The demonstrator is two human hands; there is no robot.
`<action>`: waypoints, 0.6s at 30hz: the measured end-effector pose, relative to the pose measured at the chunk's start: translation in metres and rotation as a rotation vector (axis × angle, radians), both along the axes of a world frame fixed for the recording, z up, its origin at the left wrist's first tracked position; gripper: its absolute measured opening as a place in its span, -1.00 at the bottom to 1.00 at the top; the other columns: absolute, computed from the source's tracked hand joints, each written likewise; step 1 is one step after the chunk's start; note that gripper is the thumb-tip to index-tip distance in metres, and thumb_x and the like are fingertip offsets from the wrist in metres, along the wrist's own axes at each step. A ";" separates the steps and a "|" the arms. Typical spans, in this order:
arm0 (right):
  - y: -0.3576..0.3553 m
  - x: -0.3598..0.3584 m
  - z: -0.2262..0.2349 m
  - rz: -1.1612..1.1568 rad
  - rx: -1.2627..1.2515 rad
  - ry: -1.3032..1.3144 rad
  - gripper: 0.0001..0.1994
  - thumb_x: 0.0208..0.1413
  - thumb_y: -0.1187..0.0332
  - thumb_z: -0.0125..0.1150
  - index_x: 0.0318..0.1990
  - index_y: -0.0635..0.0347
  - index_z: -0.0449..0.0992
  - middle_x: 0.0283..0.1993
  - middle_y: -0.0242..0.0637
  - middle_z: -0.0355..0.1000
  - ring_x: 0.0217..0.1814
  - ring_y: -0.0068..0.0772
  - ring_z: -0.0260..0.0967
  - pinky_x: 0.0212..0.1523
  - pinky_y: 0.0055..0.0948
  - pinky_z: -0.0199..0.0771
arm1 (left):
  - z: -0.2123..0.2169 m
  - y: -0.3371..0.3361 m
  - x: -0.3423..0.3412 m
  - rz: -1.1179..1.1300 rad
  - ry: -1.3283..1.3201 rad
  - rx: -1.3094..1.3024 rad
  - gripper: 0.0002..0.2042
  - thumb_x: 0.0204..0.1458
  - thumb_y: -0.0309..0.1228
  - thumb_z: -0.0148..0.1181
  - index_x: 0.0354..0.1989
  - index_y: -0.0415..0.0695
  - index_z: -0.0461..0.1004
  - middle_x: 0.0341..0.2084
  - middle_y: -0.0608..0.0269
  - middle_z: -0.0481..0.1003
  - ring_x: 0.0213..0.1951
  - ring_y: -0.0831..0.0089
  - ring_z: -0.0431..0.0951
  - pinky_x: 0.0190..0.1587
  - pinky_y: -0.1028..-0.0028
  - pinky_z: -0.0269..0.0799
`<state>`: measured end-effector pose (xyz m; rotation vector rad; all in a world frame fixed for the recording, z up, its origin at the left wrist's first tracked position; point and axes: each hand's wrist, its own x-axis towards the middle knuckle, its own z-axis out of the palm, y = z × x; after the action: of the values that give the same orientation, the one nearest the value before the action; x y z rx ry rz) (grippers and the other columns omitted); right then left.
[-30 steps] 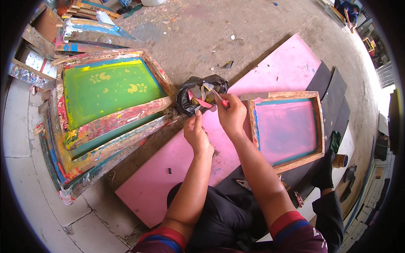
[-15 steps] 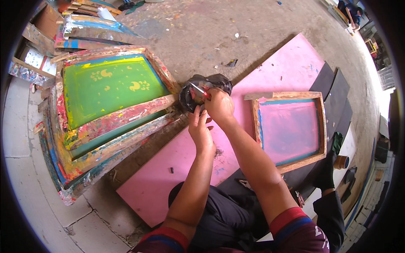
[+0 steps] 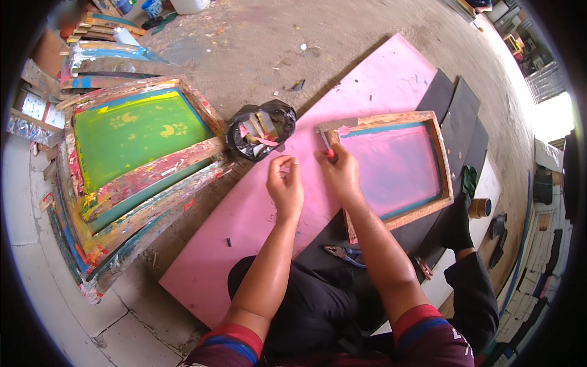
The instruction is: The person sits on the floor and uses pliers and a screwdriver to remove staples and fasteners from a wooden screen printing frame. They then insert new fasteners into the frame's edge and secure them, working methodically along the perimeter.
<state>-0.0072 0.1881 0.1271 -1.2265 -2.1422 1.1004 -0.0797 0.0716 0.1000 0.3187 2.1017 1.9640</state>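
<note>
My right hand (image 3: 340, 176) grips a small red-handled blade tool (image 3: 326, 145), its tip at the near left corner of a wooden screen frame with pink mesh (image 3: 422, 125). My left hand (image 3: 286, 187) hovers beside it over the pink board (image 3: 257, 214), fingers curled together and holding nothing that I can see. A black plastic bag of tape scraps (image 3: 260, 129) lies just beyond both hands at the board's edge.
A stack of paint-stained frames with a green mesh on top (image 3: 131, 131) lies at left. Pliers (image 3: 344, 252) rest by my knee. A tape roll (image 3: 480, 208) and black sheets (image 3: 465, 107) sit at right. More frames (image 3: 101, 52) lie at the back left on concrete floor.
Both hands pulled back from the black bag toward me. The right hand carried the red tool over to the frame's corner; the left hand now holds nothing.
</note>
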 end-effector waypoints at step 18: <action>-0.031 0.099 -0.023 -0.133 0.152 -0.241 -0.74 0.19 0.14 0.48 -0.14 0.13 0.75 -0.27 -0.15 0.59 -0.22 0.00 0.62 -0.19 -0.10 0.56 | -0.034 0.018 0.064 -0.542 -0.061 -0.367 -0.81 0.24 -0.39 0.21 -0.18 -0.25 0.68 -0.32 -0.05 0.72 -0.21 0.10 0.76 -0.13 0.18 0.60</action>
<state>0.0913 0.1567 0.1040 -1.4678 -2.2326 0.7522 -0.0154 0.0892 0.0661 0.6591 2.0085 1.2454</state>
